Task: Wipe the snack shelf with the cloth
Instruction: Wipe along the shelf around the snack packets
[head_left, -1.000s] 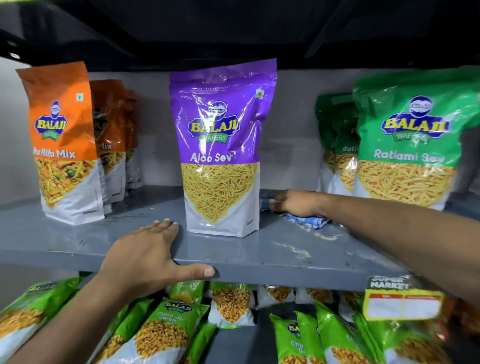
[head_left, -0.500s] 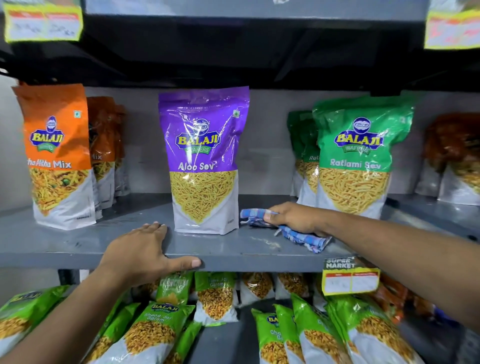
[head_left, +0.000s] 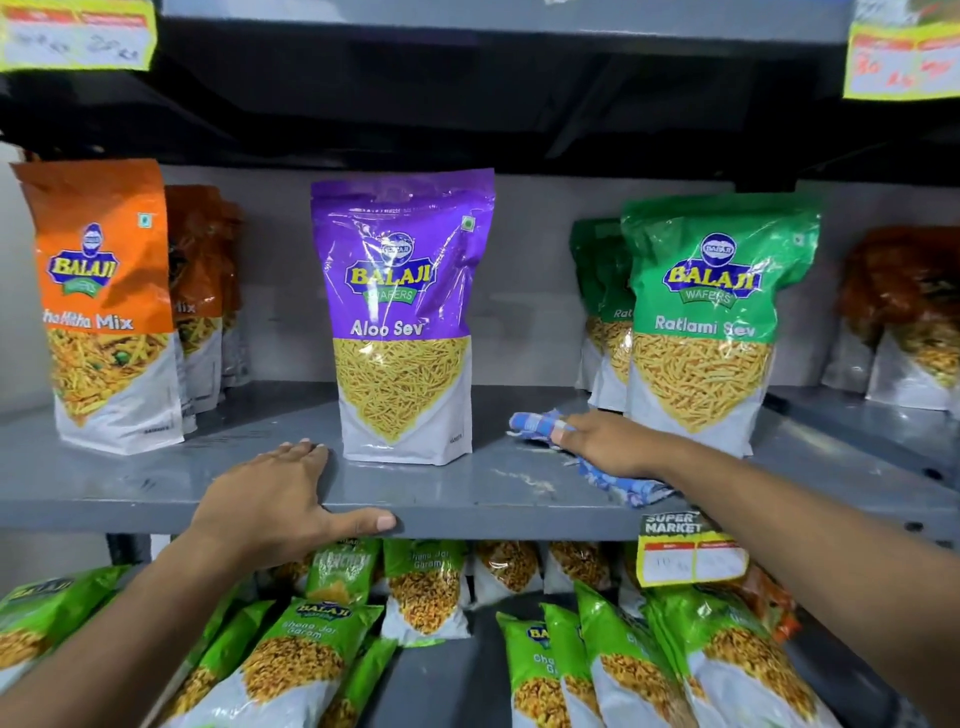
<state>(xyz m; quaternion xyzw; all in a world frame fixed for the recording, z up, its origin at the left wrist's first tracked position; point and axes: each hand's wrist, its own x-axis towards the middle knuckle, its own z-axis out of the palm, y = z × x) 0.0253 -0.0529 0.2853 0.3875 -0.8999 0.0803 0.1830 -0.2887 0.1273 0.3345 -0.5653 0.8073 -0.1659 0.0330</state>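
Note:
A grey metal shelf runs across the middle of the view. My right hand presses a blue and white checked cloth flat onto the shelf, between the purple Aloo Sev bag and the green Ratlami Sev bag. The cloth sticks out ahead of my fingers and behind my wrist. My left hand rests on the shelf's front edge, fingers spread on top and thumb along the lip, just left of the purple bag. It holds nothing.
Orange mix bags stand at the left, more green bags behind the front one, dark orange bags at the far right. A yellow price tag hangs from the shelf lip. Green packets fill the shelf below. A dark shelf overhangs above.
My right hand slid the cloth from behind the purple bag toward the front and right. The camera pulled back and tilted up, showing the upper price tags. My left hand stayed put.

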